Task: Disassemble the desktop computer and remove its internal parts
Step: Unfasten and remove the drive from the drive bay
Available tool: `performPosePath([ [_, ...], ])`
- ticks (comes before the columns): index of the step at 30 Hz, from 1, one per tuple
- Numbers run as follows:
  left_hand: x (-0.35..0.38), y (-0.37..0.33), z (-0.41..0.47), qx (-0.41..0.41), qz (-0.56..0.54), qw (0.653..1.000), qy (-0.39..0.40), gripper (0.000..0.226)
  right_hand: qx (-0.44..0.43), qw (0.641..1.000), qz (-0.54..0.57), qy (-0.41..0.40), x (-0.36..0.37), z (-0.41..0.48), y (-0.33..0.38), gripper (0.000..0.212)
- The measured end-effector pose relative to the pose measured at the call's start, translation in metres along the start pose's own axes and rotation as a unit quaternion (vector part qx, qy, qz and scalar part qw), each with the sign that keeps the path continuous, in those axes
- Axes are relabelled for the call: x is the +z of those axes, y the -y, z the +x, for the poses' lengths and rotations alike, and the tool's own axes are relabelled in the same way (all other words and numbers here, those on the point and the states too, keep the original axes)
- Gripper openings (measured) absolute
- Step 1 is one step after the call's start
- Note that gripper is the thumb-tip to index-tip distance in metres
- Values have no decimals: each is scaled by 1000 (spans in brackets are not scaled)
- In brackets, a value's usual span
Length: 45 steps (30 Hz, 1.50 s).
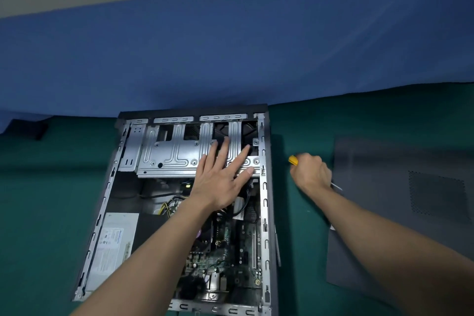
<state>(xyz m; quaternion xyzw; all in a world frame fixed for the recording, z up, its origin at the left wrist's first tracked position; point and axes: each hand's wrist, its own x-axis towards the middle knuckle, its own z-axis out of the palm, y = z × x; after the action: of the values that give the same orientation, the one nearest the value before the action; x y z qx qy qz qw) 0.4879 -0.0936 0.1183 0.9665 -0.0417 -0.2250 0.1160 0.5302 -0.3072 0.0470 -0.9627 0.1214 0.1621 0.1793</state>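
Near the desk's (51, 187) far edge, the spread left hand (220, 182) apparently steadies the drive cage (174, 151); the right hand (311, 174) grips a screwdriver (293, 160).

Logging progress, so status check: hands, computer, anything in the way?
Left hand flat on metal bracket. Right hand grips screwdriver, right of computer. Computer open, side panel off, parts inside. Cables crowd below the bracket.

Repair workbench setting, green cloth-covered table (51, 187), blue backdrop (230, 46), opened computer case (192, 112), loose side panel (397, 187) alongside
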Motion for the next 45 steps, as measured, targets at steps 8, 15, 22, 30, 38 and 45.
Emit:
performPosePath([
  [8, 0, -1, 2, -2, -27, 999, 17, 57, 6, 999, -22, 23, 10, 10, -4, 2],
  [15, 1, 0, 2, 4, -22, 1000, 17, 59, 71, 979, 171, 84, -39, 8, 8, 24],
  [22, 2, 10, -10, 42, -11, 999, -25, 68, -81, 966, 245, -12, -110, -31, 51, 20],
  [30, -9, 61, -48, 5, 75, 996, -55, 49, -233, 942, 218, -100, -146, -74, 105, 13],
  [38, -33, 65, -44, 15, 88, 995, 42, 54, -310, 930, 175, -89, -127, -82, 148, 15],
  [45, -35, 62, -40, -1, 75, 994, 81, 65, -314, 935, 141, -82, -117, -72, 172, 17],
])
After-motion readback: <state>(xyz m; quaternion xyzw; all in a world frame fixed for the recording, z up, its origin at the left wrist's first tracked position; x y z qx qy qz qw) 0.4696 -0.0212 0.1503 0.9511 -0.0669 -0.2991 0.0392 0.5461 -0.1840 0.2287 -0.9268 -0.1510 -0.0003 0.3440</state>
